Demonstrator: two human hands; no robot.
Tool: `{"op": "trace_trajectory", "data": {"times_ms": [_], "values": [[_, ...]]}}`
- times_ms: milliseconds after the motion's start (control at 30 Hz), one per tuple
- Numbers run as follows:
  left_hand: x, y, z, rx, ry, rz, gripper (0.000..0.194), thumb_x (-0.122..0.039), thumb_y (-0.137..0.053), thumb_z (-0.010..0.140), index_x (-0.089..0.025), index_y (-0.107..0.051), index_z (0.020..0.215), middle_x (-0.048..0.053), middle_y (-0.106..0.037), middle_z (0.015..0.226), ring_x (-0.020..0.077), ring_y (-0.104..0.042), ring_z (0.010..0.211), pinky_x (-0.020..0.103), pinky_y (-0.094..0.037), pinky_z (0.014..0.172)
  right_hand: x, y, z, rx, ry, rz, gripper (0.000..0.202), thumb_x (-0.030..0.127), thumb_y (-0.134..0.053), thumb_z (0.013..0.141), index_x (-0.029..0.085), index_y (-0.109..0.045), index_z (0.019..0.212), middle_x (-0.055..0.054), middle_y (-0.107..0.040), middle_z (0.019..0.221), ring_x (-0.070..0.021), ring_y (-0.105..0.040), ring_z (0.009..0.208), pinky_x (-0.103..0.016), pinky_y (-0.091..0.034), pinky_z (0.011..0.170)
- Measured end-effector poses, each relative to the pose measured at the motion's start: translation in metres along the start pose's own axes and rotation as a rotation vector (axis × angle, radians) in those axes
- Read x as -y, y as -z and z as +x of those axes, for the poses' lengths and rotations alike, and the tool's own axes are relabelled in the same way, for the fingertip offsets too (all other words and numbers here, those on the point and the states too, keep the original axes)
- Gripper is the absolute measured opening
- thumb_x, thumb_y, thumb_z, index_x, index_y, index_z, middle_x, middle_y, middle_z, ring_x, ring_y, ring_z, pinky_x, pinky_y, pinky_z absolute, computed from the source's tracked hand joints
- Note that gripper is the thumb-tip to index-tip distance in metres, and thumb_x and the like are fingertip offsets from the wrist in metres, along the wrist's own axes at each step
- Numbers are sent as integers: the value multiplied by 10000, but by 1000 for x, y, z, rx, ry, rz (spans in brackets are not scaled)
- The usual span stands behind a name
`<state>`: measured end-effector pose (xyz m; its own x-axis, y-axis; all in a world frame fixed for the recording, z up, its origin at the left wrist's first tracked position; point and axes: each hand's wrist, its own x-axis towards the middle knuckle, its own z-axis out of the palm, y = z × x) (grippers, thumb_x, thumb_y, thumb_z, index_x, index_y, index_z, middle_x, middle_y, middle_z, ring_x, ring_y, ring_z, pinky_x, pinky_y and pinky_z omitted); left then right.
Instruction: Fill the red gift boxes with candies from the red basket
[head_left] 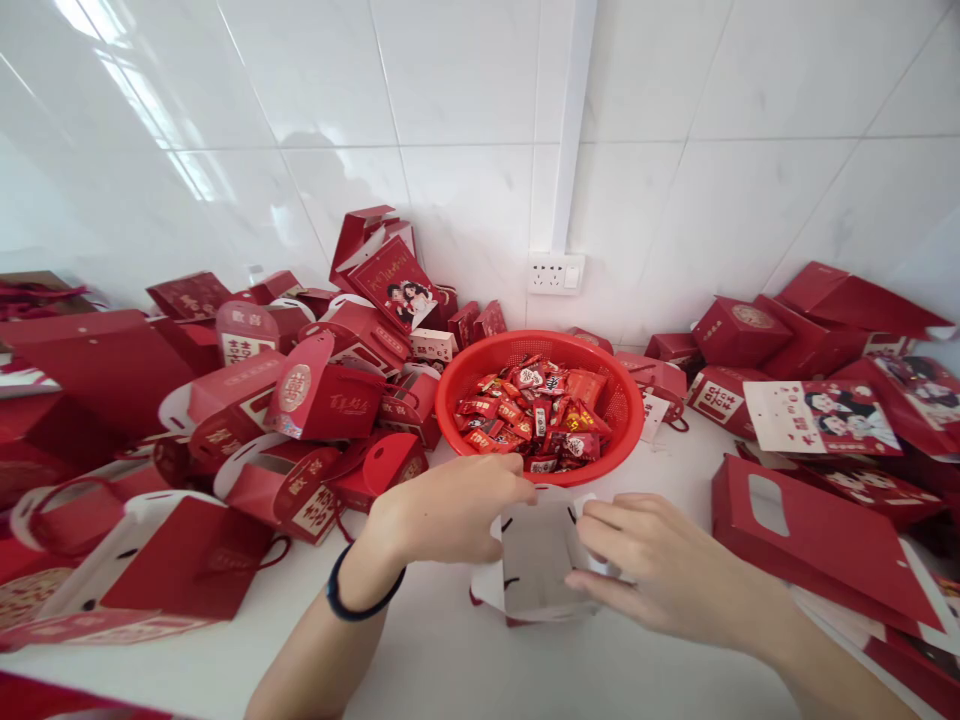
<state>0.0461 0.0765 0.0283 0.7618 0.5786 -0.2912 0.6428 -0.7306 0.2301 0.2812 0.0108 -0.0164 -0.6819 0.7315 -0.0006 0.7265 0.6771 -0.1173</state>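
Note:
Between my hands an open-topped box [536, 560] with a white inside and short dark cord ends showing stands on the white table [442, 660]. My left hand [457, 505], with a dark band on its wrist, has its fingers bent over the box's left and back edge. At the right side my right hand [637, 555] grips the box's white flap between thumb and fingers. Just behind the box is a red plastic basket [630, 425] holding many red-wrapped candies [536, 410].
Red gift boxes [300, 390] are piled on the left, some open. More red boxes and a flat printed card [821, 417] lie on the right. A tiled wall with a socket [556, 273] rises behind.

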Motion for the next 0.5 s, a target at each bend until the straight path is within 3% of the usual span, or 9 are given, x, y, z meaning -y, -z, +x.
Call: {"op": "trace_trajectory", "data": {"times_ms": [67,200,367,500], "values": [[0,-1,-3,15,17,-30,452,-165,-754,763,-232,-698,1206,67,-680,1159,258,-684,980,319,-492,763,-6,3,-2,57,-61,9,164,339,-732,941,183,-681,946,-62,-740,944,-263,-710,800,-357,-454,687],[5,-6,-6,74,102,-91,561,-260,-849,718,-220,-662,1245,71,-694,1213,282,-677,1052,318,-489,793,-10,7,0,227,-162,113,232,372,-779,896,179,-690,989,-88,-763,1036,-319,-742,884,-371,-478,720],[12,-11,-2,161,169,-133,649,-402,-923,604,-209,-666,1168,66,-727,1097,286,-673,940,295,-430,660,-11,8,6,293,-72,286,218,384,-751,913,207,-688,1025,-67,-763,1051,-302,-740,958,-366,-485,810],[15,-12,0,234,163,-183,632,-448,-938,556,-209,-677,1080,44,-732,985,269,-669,857,281,-389,610,-14,7,8,335,-68,321,252,452,-717,935,208,-680,987,-69,-756,1007,-276,-728,915,-339,-482,777]]}}
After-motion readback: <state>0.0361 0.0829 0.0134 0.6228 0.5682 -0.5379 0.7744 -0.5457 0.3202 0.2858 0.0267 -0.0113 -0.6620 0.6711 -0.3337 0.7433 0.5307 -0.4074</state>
